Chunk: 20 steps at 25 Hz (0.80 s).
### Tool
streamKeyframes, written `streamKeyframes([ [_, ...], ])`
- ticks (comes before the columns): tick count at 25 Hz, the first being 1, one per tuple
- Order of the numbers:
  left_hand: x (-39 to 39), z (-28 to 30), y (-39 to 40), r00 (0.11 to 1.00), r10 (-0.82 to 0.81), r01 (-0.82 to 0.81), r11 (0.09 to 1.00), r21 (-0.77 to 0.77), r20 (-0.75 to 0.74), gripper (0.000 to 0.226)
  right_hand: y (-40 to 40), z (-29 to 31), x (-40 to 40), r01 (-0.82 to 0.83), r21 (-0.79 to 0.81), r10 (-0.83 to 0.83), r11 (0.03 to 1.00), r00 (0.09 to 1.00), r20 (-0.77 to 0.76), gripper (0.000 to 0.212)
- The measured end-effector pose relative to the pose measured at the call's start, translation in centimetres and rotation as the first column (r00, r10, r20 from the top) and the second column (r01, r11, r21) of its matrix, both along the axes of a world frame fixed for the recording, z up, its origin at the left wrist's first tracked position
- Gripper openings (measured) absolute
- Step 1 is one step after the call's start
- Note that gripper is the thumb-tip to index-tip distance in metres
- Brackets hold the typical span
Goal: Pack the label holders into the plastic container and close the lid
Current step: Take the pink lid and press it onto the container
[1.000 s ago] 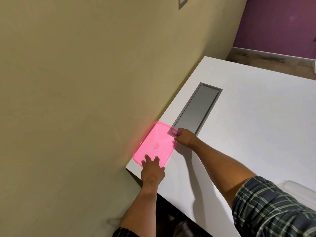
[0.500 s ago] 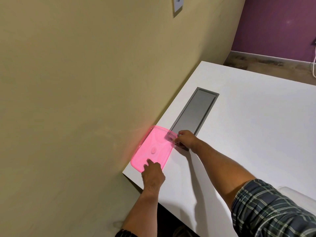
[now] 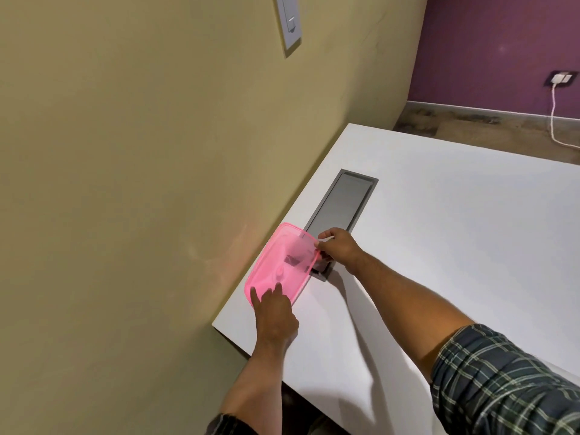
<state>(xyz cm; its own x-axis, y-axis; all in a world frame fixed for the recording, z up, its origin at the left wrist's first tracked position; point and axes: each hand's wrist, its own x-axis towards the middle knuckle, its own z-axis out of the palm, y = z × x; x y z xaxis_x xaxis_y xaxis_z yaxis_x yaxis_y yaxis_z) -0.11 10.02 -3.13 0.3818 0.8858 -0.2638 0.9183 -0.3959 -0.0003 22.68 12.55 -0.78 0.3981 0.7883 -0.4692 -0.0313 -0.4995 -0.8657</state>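
On lid (image 3: pixel 284 262): left hand (image 3: pixel 274 312) flat; right hand (image 3: pixel 340 249) pinching.

Lid (image 3: pixel 284 262) on table (image 3: pixel 439 246) corner, beside wall (image 3: pixel 125 183), before hatch (image 3: pixel 342 205).

Translucent pink plastic lid (image 3: pixel 284 262), smooth and slightly glossy. Matt white table (image 3: pixel 455 246), smooth, with a brushed grey metal-look panel (image 3: pixel 342 205) set in. Woven plaid cloth sleeve (image 3: pixel 508 387); matt painted wall (image 3: pixel 141 183).
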Motion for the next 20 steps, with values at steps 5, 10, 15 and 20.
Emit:
streamKeyframes([
  [5, 5.1, 2.2, -0.6, 0.968, -0.196, 0.196, 0.98, 0.019, 0.158, 0.034, -5.0, 2.8, 6.8, 0.001, 0.144, -0.003, 0.99, 1.0, 0.014, 0.013],
  [10, 13.4, 6.0, -1.3, 0.834, -0.383, 0.321, 0.922, 0.216, 0.396, 0.033, -11.3, 5.4, 11.8, 0.145, 0.288, -0.184, 0.947, 0.976, 0.114, 0.015],
  [15, 22.2, 11.1, -2.9, 0.603, -0.021, 0.005, 1.0, 0.022, 0.798, 0.035, -17.0, 7.5, 13.8, 0.156, 0.381, -0.295, 0.911, 0.893, 0.34, 0.016],
  [20, 26.9, 12.6, -3.4, 0.452, 0.401, -0.163, 0.915, -0.368, 0.797, 0.052, -21.1, 9.0, 13.6, -0.056, 0.475, -0.344, 0.878, 0.617, 0.708, 0.018],
])
